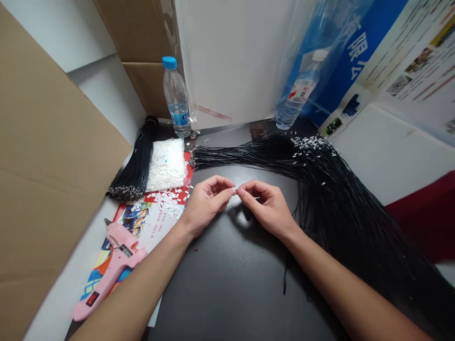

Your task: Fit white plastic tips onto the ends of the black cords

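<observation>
White tab [234,190] pinched in two-handed grip [236,191]

I had a tiny pale piece [235,190] pinched between my left hand [206,201] and right hand [266,206], too small to make out clearly. Black cords [341,208] lay fanned across the right side of the table [220,284], with white clips [313,147] bunched on their ends near the back edge.

1. Our left hand [206,201] and right hand [266,206] meet above the black surface [227,289], fingers [222,185] pinching a tiny white piece [234,191].
2. Black cords [341,203] fan out rightward; a pink glue gun [113,270] lies leftward.
</observation>
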Available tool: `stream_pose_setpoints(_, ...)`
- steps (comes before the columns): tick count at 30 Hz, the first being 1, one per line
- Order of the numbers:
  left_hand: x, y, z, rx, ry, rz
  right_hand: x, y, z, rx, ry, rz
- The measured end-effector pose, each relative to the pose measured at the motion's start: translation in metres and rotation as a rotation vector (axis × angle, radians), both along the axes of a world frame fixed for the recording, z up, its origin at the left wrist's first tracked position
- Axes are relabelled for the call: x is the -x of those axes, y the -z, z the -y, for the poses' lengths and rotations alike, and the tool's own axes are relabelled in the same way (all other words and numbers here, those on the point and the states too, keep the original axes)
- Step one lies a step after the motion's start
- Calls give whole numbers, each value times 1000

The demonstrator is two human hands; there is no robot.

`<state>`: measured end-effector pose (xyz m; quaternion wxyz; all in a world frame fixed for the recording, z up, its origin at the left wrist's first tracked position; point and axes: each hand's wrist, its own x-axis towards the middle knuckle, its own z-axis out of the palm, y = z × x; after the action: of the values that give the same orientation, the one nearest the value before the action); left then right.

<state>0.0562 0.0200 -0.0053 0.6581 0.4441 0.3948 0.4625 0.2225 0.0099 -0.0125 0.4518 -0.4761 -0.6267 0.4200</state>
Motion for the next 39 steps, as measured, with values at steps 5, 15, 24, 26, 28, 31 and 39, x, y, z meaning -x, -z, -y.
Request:
stream_pose_setpoints(5, 1, -3, 0, 67, 25, 69, -3, -1, 3, -233, 54, 187)
stream_pose_setpoints(15, 6, -10, 0, 306, 128, 261, -18, -19, 5, -1049, 106, 734)
stream_pose_setpoints(24, 8, -11, 0, 307, 160, 282, -13, -17, 6, -1019, 105, 724)
stream_pose_setpoints(26, 7, -11, -1, 301, 162, 282, -12, -15, 6, -999, 106, 692)
stream_pose_setpoints(28, 7, -11, -1, 302, 173, 283, -12, -14, 5, -993, 102, 663)
stream_pose_setpoints(31, 7, -10, 0, 297, 187, 279, -13, -14, 5, -984, 93, 646)
stream_pose_setpoints(39, 7, -8, -1, 313, 191, 294, -16, -13, 3, -1037, 86, 682)
